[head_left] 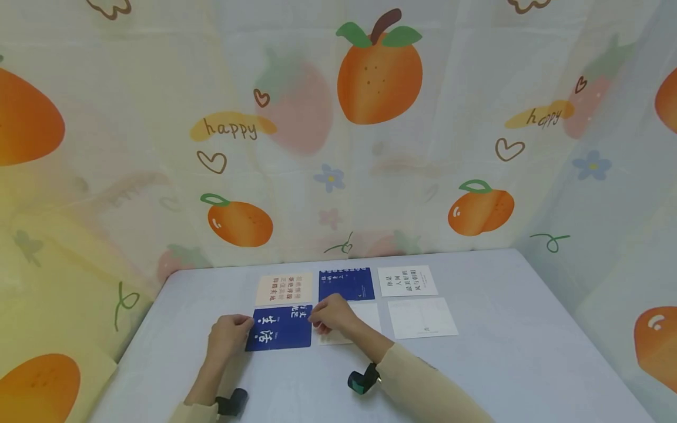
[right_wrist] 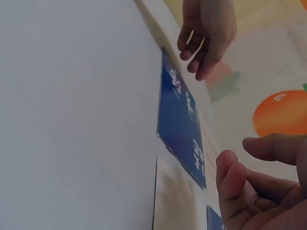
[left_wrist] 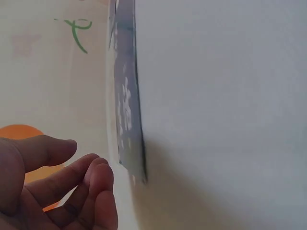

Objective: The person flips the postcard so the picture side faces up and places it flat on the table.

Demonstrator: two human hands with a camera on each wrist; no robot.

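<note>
A blue card with white lettering point(head_left: 284, 332) lies flat at the front left of a two-row group of cards. My left hand point(head_left: 227, 333) is at its left edge; in the left wrist view the thumb and loosely bent fingers of the left hand point(left_wrist: 62, 187) stand apart with nothing between them. By the card's right edge is my right hand point(head_left: 335, 315), which partly hides the pale card point(head_left: 368, 314) beneath it. In the right wrist view, a gap shows between thumb and fingers of the right hand point(right_wrist: 259, 187), and the blue card point(right_wrist: 177, 120) rests on the table.
Behind lie a cream card with brown lettering point(head_left: 285, 288), another blue card point(head_left: 346, 286) and a white card with dark lettering point(head_left: 407, 281). A nearly plain white card point(head_left: 423, 319) is at the front right. The white-covered table point(head_left: 529, 364) meets a fruit-print curtain point(head_left: 370, 176).
</note>
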